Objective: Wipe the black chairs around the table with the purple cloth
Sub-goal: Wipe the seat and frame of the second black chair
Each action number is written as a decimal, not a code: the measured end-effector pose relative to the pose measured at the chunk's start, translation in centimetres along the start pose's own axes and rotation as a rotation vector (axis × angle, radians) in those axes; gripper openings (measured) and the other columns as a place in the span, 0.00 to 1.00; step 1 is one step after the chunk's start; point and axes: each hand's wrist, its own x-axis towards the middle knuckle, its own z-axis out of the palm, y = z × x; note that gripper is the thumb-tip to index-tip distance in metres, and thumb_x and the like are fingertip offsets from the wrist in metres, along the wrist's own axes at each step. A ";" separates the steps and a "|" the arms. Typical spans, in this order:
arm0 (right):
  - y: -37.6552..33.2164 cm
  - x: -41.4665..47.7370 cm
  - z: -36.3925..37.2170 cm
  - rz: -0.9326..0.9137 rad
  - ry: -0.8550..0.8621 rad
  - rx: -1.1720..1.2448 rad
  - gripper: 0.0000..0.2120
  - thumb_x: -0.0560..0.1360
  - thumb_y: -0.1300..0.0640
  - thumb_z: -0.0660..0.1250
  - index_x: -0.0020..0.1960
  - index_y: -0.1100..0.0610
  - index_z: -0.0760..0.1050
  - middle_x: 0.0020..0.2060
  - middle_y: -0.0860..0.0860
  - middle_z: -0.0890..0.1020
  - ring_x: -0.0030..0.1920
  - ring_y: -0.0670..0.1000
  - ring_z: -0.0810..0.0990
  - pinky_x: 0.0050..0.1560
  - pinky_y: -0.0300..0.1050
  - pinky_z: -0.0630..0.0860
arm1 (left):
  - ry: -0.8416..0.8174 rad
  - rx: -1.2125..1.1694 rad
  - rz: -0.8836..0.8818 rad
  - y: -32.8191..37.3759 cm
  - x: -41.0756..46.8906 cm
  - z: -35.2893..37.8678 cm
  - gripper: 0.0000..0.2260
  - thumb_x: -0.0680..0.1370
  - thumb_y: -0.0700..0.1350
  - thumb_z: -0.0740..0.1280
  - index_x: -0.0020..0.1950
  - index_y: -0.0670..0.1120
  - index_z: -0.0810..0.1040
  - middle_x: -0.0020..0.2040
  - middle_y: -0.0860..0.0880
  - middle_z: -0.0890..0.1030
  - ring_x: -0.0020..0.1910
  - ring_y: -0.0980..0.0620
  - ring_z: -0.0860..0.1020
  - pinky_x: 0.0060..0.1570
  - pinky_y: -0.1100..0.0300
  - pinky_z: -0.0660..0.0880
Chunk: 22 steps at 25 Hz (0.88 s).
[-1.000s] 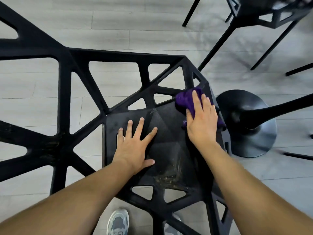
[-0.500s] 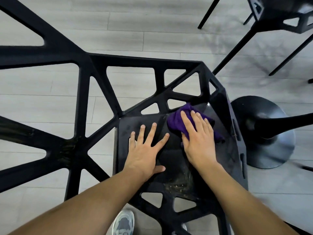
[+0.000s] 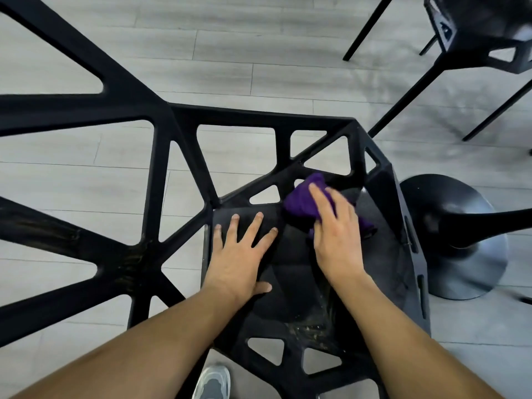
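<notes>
A black chair [image 3: 161, 180] with a cut-out lattice frame fills the view below me. Its dark seat [image 3: 383, 254] shows dusty streaks near the front. My left hand [image 3: 241, 254] lies flat on the seat's left half, fingers spread. My right hand [image 3: 336, 234] presses the crumpled purple cloth [image 3: 299, 200] onto the back right of the seat with straight fingers; the hand is blurred. Most of the cloth is hidden under that hand.
A black round table base [image 3: 460, 243] stands on the grey plank floor just right of the chair. A second black chair [image 3: 472, 33] with thin legs is at the upper right. My grey shoe [image 3: 213, 383] shows under the seat's front edge.
My right hand slid the cloth from the seat's back right corner toward the middle, then back away from me. The view shifted so the chair sits further right. My left hand stayed flat.
</notes>
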 end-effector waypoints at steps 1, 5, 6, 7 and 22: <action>-0.7 1.7 -0.1 0.051 0.064 0.038 0.33 0.75 0.69 0.66 0.78 0.54 0.66 0.71 0.60 0.70 0.67 0.61 0.70 0.70 0.58 0.68 | 0.006 -0.008 0.001 -0.1 -0.1 0.3 0.49 0.74 0.66 0.70 0.81 0.61 0.37 0.82 0.52 0.32 0.81 0.35 0.37 0.77 0.33 0.42; -3.1 6.6 1.8 0.131 0.075 0.087 0.31 0.78 0.63 0.64 0.80 0.51 0.62 0.76 0.59 0.64 0.73 0.60 0.65 0.75 0.58 0.64 | 0.009 0.002 0.016 -0.2 -0.1 0.7 0.49 0.75 0.67 0.67 0.81 0.61 0.34 0.81 0.52 0.29 0.80 0.35 0.34 0.76 0.33 0.39; -3.2 6.6 2.4 0.136 0.040 0.070 0.32 0.79 0.59 0.64 0.80 0.49 0.59 0.78 0.58 0.61 0.75 0.60 0.62 0.77 0.58 0.60 | 0.012 -0.003 0.016 -0.2 -0.2 0.7 0.48 0.75 0.67 0.67 0.81 0.61 0.34 0.81 0.52 0.29 0.80 0.35 0.33 0.76 0.33 0.39; -3.0 6.4 2.8 0.121 0.010 0.030 0.33 0.79 0.55 0.64 0.81 0.47 0.57 0.79 0.58 0.59 0.77 0.60 0.59 0.79 0.57 0.55 | 0.011 -0.010 0.016 -0.3 -0.2 0.7 0.48 0.76 0.67 0.67 0.81 0.61 0.34 0.80 0.51 0.28 0.80 0.35 0.33 0.76 0.33 0.39; -1.1 0.7 2.8 -0.159 -0.099 -0.165 0.31 0.73 0.60 0.69 0.75 0.50 0.70 0.63 0.57 0.77 0.58 0.61 0.75 0.60 0.57 0.73 | 0.022 -0.088 0.004 -0.3 0.0 0.5 0.49 0.73 0.64 0.72 0.83 0.59 0.42 0.83 0.54 0.35 0.81 0.38 0.36 0.77 0.35 0.39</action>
